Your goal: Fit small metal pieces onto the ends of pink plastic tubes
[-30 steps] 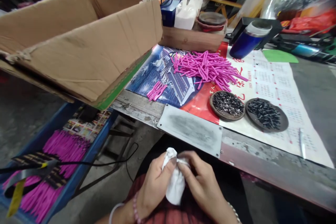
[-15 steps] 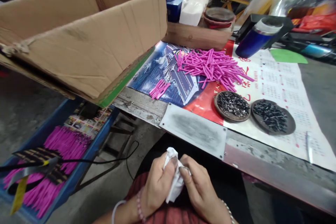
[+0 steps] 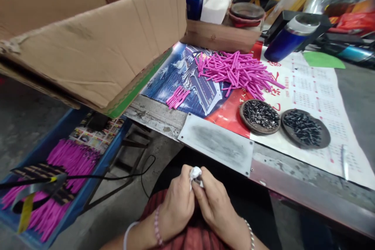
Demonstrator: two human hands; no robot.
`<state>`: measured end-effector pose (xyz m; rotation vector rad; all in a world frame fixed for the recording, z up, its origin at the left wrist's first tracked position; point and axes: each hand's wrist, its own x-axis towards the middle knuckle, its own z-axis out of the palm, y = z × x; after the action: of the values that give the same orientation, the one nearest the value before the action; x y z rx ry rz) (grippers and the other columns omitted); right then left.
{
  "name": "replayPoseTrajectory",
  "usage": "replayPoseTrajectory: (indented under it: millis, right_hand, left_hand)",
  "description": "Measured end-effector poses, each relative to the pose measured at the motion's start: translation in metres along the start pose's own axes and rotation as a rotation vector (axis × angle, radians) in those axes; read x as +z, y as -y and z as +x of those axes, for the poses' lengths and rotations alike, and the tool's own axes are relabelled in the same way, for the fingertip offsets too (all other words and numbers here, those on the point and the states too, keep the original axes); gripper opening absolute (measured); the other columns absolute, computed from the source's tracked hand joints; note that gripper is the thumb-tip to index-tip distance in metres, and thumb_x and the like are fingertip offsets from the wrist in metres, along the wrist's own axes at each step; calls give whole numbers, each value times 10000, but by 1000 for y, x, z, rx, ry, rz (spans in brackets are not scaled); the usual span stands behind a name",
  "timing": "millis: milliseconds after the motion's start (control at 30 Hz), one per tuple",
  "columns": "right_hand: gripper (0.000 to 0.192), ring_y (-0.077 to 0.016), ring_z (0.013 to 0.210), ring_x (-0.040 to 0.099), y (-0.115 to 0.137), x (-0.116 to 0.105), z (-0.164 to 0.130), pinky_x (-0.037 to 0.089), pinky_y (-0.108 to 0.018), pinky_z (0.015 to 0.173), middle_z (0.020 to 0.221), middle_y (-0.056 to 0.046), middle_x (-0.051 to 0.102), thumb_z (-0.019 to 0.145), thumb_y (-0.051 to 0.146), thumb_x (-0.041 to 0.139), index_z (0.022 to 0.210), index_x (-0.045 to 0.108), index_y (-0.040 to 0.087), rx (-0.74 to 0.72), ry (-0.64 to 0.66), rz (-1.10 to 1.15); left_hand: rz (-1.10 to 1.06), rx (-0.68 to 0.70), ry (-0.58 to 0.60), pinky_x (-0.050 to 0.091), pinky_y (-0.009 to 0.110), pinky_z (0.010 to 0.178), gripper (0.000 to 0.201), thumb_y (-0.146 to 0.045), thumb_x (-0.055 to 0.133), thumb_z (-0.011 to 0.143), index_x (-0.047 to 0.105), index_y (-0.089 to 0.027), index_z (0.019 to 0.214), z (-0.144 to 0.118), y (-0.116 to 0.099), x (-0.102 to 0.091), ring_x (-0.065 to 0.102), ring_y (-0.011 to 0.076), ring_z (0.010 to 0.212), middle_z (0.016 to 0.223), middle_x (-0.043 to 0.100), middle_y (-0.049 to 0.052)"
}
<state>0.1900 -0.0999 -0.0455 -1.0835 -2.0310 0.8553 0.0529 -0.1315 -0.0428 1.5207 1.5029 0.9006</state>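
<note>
My left hand (image 3: 179, 199) and my right hand (image 3: 215, 201) are pressed together over my lap, both closed around a crumpled white tissue (image 3: 195, 172). Only a small wad of it shows between the thumbs and forefingers; the rest is hidden in the hands. Just ahead, at the table's front edge, lies a grey metal plate (image 3: 215, 142) with a dark smudged middle. Beyond it are a heap of pink tubes (image 3: 237, 72) and a small bunch of pink pieces (image 3: 177, 97).
Two round dishes, one with shiny metal bits (image 3: 260, 115), one with dark pieces (image 3: 303, 128), stand on the calendar poster (image 3: 331, 101). A large cardboard box (image 3: 96, 47) is at the left, above a blue crate (image 3: 66, 222) of pink strips. A blue tumbler (image 3: 288, 41) leans behind.
The tissue was spread out lengthwise between my hands; now it is bunched up and mostly covered. My hands have drawn closer together.
</note>
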Motion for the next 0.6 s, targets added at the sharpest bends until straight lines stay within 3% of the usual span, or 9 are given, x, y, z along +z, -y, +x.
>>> replayPoseTrajectory:
  millis: [167, 300, 467, 600]
  right_hand:
    - [376, -92, 435, 391, -4, 2, 7, 296, -224, 449, 566, 76, 378, 1087, 259, 354, 712, 360, 245, 82, -31, -48]
    - [348, -111, 531, 474, -3, 2, 7, 338, -225, 508, 669, 24, 496, 1085, 310, 348, 767, 456, 222, 62, -2, -47]
    - [390, -109, 474, 394, -4, 4, 8, 266, -252, 489, 587, 54, 408, 1082, 344, 364, 714, 423, 230, 116, 3, -24]
    - [396, -117, 530, 439, -4, 4, 8, 304, -242, 517, 645, 25, 473, 1058, 418, 397, 721, 461, 221, 169, 37, 78]
  left_hand:
    - [-28, -59, 39, 556, 366, 700, 306, -178, 448, 916, 545, -160, 1206, -5, 11, 9, 722, 277, 797, 910, 738, 131]
    - [-61, -137, 8, 569, 447, 843, 388, -177, 405, 939, 489, -128, 1315, -7, 16, 13, 717, 313, 971, 1074, 726, 193]
    - [-154, -201, 52, 551, 435, 954, 345, -206, 437, 952, 548, -160, 1275, -6, 15, 12, 713, 276, 975, 1022, 736, 131]
    - [-186, -274, 33, 519, 465, 1006, 408, -222, 452, 954, 495, -128, 1348, -7, 15, 11, 669, 297, 1085, 1162, 698, 180]
